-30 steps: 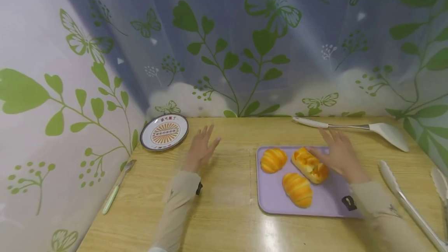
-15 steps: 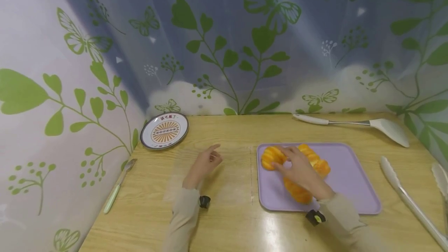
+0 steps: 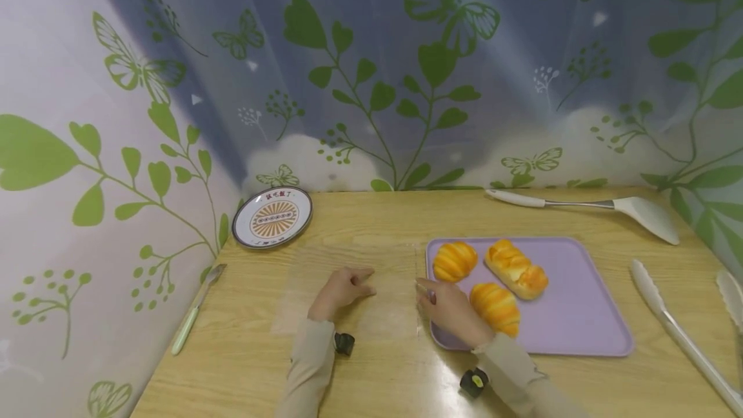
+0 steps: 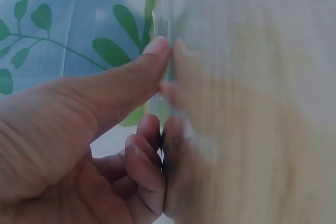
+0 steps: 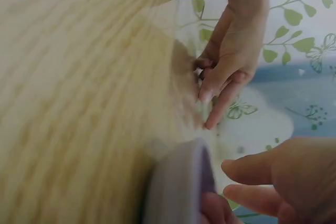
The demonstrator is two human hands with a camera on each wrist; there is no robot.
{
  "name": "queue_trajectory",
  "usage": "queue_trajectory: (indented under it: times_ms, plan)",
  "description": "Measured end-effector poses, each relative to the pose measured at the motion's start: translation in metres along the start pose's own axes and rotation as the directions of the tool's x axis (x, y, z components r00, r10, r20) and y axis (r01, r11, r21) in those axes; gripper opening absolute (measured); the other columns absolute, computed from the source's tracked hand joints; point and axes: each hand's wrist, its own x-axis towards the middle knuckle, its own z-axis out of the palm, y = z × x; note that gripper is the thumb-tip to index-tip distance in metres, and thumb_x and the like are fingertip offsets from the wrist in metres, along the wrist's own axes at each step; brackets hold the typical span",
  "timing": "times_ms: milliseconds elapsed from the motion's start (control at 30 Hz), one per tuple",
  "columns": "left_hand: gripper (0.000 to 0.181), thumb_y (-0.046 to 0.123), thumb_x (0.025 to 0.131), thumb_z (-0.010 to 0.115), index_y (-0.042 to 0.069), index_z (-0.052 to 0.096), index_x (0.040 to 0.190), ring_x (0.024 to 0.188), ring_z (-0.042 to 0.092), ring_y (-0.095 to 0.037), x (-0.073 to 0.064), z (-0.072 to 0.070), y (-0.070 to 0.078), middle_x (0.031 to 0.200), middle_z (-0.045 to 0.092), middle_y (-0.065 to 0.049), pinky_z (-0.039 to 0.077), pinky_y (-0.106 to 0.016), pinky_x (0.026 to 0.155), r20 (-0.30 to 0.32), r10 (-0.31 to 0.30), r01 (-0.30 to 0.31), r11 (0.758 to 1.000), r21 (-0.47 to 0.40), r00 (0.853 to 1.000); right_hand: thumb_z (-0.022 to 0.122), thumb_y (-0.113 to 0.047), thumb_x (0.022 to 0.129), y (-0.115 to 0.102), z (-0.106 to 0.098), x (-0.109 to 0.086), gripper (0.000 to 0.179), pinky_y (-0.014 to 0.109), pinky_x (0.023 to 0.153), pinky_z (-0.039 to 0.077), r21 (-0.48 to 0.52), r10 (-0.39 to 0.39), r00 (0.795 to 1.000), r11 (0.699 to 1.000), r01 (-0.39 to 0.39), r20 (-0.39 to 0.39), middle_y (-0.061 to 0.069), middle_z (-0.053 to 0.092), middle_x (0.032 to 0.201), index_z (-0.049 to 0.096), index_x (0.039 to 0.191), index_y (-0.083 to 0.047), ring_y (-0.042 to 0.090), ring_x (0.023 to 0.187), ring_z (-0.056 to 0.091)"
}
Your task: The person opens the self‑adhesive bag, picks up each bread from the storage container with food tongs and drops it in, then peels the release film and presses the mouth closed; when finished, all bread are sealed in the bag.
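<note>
A thin, clear plastic sheet or bag (image 3: 386,260) lies flat on the wooden table. My left hand (image 3: 339,292) is low over it, thumb and index finger apart with the tips right at the plastic; the other fingers bend inward. Over the left rim of the lilac tray (image 3: 574,324) is my right hand (image 3: 455,311), its index fingertip at the plastic's right edge and a gap between thumb (image 5: 249,171) and index finger. On the tray sit two striped, golden bread rolls (image 3: 455,262) and a longer topped loaf (image 3: 516,269); the right hand partly overlaps the nearer roll (image 3: 495,307).
A patterned plate (image 3: 273,218) stands at the back left, with a green-handled fork (image 3: 196,311) in front of it. Behind the tray lies a white-handled turner (image 3: 580,205). Metal tongs (image 3: 676,334) are at the right. A printed curtain (image 3: 371,69) hangs along the table's back edge.
My right hand has swept left and nearer across the tray to the plastic's right edge. The left hand has dropped lower and nearer, from spread fingers to bent ones. The breads stay put.
</note>
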Motion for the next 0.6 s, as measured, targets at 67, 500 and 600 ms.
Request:
queue_trajectory:
  times_ms: [67, 500, 600]
  plan:
    - [0.048, 0.019, 0.085, 0.076, 0.007, 0.063, 0.13, 0.059, 0.033, -0.011, 0.0001, -0.0007, -0.0006, 0.065, 0.041, 0.003, 0.03, -0.02, 0.054, 0.012, -0.003, 0.003, 1.0, 0.007, 1.0, 0.063, -0.008, 0.091, 0.0007, 0.0037, 0.0017, 0.037, 0.022, 0.048, 0.038, -0.005, 0.017, 1.0, 1.0, -0.017, 0.0, -0.001, 0.053, 0.062, 0.062, 0.126, 0.005, 0.007, 0.055, 0.044]
    - [0.025, 0.017, 0.088, 0.072, 0.005, 0.074, 0.109, 0.118, 0.061, -0.033, -0.0007, 0.0005, -0.0001, 0.121, 0.069, -0.01, 0.046, -0.045, 0.104, -0.007, 0.028, -0.028, 0.999, 0.025, 1.0, 0.067, -0.013, 0.087, 0.0036, 0.0092, 0.0061, 0.041, 0.045, 0.072, 0.054, -0.106, 0.074, 0.997, 0.992, -0.071, 0.026, 0.022, 0.07, 0.108, 0.063, 0.126, 0.001, 0.026, 0.08, 0.062]
    - [0.016, 0.015, 0.087, 0.073, 0.005, 0.077, 0.099, 0.111, 0.066, -0.031, -0.0004, 0.002, -0.0032, 0.112, 0.073, -0.01, 0.048, -0.043, 0.102, -0.049, 0.033, -0.033, 0.999, 0.003, 0.998, 0.066, -0.013, 0.087, 0.0048, 0.0098, 0.0055, 0.042, 0.05, 0.081, 0.054, -0.112, 0.072, 0.997, 0.991, -0.069, 0.028, 0.024, 0.067, 0.118, 0.063, 0.126, 0.001, 0.032, 0.093, 0.066]
